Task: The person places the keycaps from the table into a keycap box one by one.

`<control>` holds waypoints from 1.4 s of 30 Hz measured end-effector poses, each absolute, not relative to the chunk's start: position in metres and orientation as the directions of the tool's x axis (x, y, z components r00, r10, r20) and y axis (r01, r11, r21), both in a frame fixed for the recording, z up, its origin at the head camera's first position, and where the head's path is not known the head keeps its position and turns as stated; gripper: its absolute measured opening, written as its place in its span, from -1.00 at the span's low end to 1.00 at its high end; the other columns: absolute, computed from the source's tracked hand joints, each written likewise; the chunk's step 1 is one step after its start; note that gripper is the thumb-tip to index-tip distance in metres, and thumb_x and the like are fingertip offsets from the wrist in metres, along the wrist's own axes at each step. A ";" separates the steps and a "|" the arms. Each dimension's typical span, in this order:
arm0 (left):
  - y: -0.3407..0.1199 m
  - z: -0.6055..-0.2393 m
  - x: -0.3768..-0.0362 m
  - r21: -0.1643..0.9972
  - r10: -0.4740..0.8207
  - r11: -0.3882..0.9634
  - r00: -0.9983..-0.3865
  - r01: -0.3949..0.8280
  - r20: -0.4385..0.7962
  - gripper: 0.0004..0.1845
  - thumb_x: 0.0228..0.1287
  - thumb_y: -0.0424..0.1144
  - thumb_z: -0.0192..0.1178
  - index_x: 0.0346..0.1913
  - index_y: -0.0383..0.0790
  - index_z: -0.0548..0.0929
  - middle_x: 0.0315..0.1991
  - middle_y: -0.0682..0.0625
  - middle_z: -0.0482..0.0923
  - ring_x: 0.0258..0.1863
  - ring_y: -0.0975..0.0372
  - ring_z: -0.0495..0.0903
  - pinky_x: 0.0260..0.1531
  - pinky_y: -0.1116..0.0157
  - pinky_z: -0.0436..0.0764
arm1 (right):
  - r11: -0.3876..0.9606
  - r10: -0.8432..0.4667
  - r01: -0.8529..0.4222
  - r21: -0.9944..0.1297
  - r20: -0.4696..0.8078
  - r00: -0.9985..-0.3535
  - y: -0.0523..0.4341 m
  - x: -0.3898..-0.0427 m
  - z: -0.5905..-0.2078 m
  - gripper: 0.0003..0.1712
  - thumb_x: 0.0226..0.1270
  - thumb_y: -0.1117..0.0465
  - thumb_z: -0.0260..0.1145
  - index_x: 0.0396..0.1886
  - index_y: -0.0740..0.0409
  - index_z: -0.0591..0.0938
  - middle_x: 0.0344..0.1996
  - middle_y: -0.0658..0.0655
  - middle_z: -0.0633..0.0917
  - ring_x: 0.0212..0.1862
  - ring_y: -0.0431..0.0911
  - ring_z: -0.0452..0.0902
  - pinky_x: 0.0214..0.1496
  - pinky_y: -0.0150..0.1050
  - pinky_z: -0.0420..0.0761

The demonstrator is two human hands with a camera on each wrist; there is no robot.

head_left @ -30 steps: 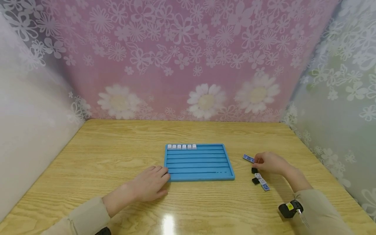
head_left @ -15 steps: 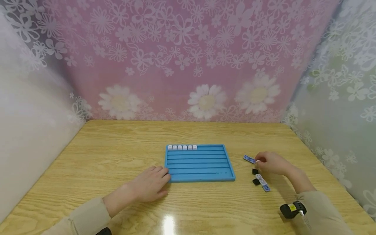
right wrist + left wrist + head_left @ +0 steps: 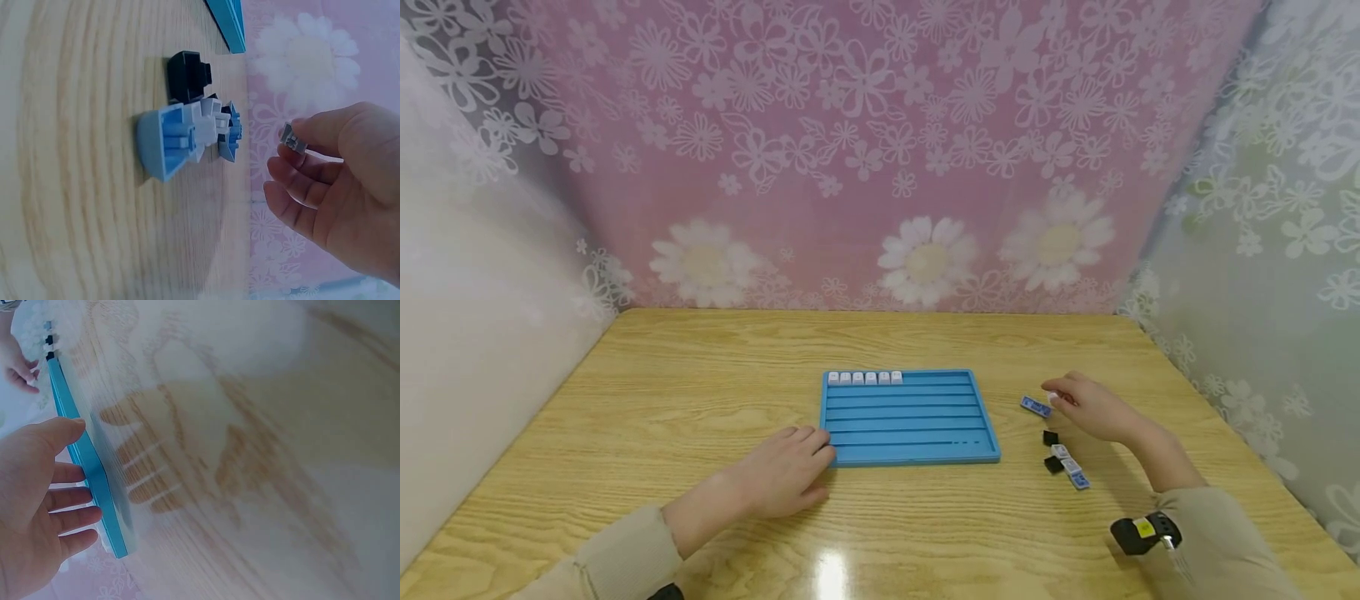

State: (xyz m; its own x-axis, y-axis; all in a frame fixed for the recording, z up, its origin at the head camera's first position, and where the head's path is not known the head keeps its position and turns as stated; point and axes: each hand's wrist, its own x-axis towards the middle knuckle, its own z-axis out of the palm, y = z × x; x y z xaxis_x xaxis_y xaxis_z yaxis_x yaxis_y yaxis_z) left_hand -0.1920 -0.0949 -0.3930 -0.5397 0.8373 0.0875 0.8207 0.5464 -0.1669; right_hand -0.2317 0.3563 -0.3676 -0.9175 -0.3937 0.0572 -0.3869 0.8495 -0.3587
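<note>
The left hand point(image 3: 786, 469), fingers extended and slightly parted, touches the near-left corner of the blue tray point(image 3: 902, 410); light, even contact there should stop it sliding. White keycaps point(image 3: 858, 377) line the left of its far row, so the neat spot is probably just right of them. Beyond the tray lies a long blue keycap point(image 3: 1036, 407), best cleared without brushing. A pale keycap point(image 3: 292, 139) is pinched in the right hand point(image 3: 1090, 408) above the surface point(image 3: 955, 525); its underside shows, so check orientation before lowering it.
</note>
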 end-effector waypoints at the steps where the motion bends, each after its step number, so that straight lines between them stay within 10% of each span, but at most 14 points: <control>1: -0.095 -0.393 -0.192 -0.167 0.837 0.548 -0.541 0.820 0.087 -0.63 0.25 0.04 0.13 -0.10 -0.19 0.50 -0.11 -0.02 0.43 -0.08 0.16 0.42 -0.05 0.21 0.47 | 0.849 -0.393 -0.389 -0.357 0.064 -0.917 0.355 -0.231 -0.367 -0.63 0.40 0.31 0.07 0.08 0.49 0.45 -0.27 0.15 0.47 -0.33 -0.11 0.33 -0.37 -0.19 0.39; 42: -0.095 -0.392 -0.191 -0.167 0.834 0.551 -0.544 0.818 0.085 -0.63 0.26 0.04 0.12 -0.09 -0.19 0.50 -0.12 -0.01 0.42 -0.11 0.17 0.42 -0.06 0.21 0.47 | 0.801 -0.450 -0.460 -0.383 0.122 -0.885 0.323 -0.241 -0.368 -0.67 0.30 0.31 0.19 0.02 0.38 0.54 -0.28 0.07 0.54 -0.29 -0.11 0.42 -0.34 -0.23 0.48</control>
State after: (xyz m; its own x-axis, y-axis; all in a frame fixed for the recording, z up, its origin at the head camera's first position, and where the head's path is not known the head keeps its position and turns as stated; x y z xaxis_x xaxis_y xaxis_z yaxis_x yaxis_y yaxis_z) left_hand -0.1911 -0.0952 -0.3925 -0.5445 0.8344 0.0854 0.8179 0.5507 -0.1666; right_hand -0.2407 0.3231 -0.3677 -0.8847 -0.4499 0.1217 -0.4600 0.8010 -0.3831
